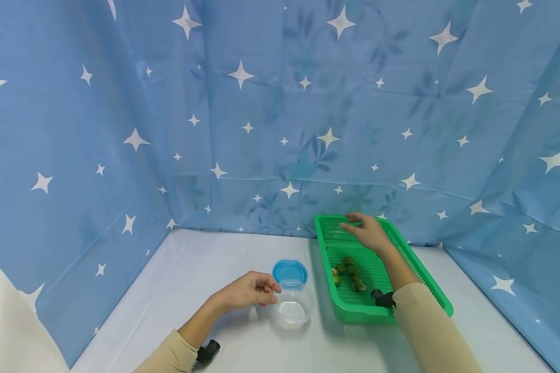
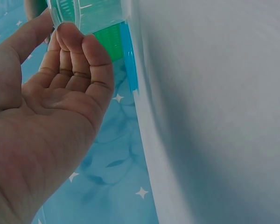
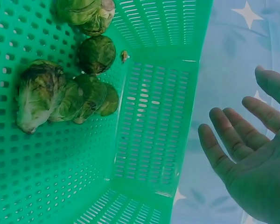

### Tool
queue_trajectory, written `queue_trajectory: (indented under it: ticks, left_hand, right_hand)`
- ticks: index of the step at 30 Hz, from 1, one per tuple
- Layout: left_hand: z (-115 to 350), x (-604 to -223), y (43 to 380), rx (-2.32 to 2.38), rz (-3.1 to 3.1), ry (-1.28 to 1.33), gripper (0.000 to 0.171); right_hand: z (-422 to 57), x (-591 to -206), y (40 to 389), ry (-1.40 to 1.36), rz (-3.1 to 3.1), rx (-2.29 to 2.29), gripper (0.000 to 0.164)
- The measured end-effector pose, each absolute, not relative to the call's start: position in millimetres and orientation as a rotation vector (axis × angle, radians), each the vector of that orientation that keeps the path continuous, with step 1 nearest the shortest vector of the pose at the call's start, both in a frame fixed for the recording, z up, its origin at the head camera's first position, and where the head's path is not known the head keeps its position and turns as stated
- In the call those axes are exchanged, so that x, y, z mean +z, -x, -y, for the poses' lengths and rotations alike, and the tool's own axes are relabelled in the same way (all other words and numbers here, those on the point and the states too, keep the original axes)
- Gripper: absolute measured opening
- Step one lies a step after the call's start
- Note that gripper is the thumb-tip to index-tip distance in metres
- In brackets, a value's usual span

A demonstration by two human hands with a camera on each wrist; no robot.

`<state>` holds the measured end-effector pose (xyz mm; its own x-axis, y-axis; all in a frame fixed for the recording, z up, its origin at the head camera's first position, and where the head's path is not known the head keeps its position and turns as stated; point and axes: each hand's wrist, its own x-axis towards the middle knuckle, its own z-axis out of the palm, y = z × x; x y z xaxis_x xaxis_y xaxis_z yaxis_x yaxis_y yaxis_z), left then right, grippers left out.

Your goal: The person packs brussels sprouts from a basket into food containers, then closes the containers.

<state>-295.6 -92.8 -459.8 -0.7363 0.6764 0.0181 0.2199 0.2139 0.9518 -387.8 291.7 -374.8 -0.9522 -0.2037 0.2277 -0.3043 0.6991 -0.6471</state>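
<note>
Head view: from above the white bench (image 1: 214,264), facing forward and down, widest and farthest. Left wrist view: low and near, turned sideways, facing the clear tub (image 2: 100,17). Right wrist view: also sideways, looking closely along the green basket (image 3: 154,54), which the head view shares.

Had a blue curtain (image 1: 270,103) hanging behind the white tabletop (image 1: 168,274), printed with white four-pointed stars and faint leafy sprigs. Ran on in the same starry pattern along the tabletop's left and right sides, creased and softly folded. Showed a pale surface (image 1: 9,321) at the tabletop's near left. Received soft light, with blurred shadows across the tabletop.
</note>
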Motion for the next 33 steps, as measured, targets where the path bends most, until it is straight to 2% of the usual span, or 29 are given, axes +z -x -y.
queue_trajectory:
  ticks: [14, 33]
  left_hand:
    - [92.0, -459.9, 296.5, 1.537, -2.085, -0.825, 0.031]
    - [91.9, -459.8, 295.5, 1.524, -2.101, -0.842, 0.03]
  right_hand:
    - [-300.7, -390.7, 388.4, -0.405, 2.859, 1.072, 0.057]
    - [-305.6, -403.4, 387.2, -0.619, 3.014, 0.909, 0.048]
